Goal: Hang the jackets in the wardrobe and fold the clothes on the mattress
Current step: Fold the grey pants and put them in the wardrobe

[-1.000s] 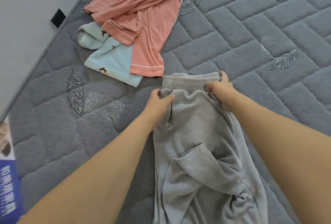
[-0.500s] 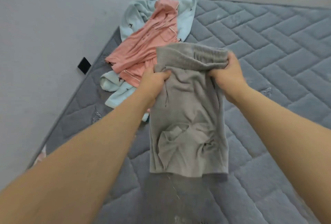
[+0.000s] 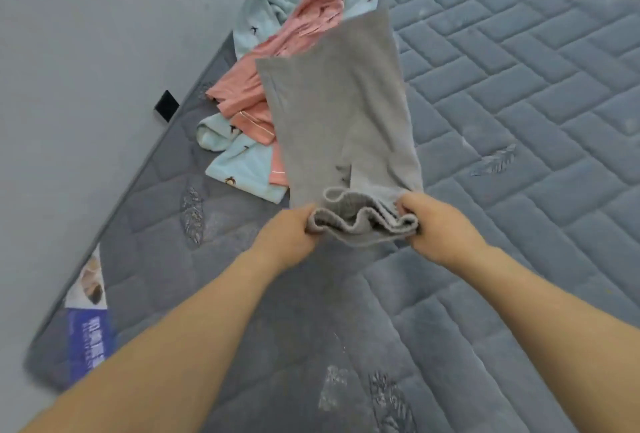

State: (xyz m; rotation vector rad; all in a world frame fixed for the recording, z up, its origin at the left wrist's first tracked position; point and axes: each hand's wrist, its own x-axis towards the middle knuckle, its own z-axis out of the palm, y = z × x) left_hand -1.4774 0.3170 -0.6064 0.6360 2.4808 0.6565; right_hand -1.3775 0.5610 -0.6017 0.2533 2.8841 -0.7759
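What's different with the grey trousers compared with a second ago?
The grey trousers were lying crumpled on the mattress; both hands lifted them by the waistband and swung the legs out away from the person. Left hand and right hand keep their grip on the bunched waistband. The pink top and pale blue garment lie where they were.

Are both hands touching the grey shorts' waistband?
Touching. The head view shows the left hand and right hand each gripping an end of the grey shorts at the bunched waistband.
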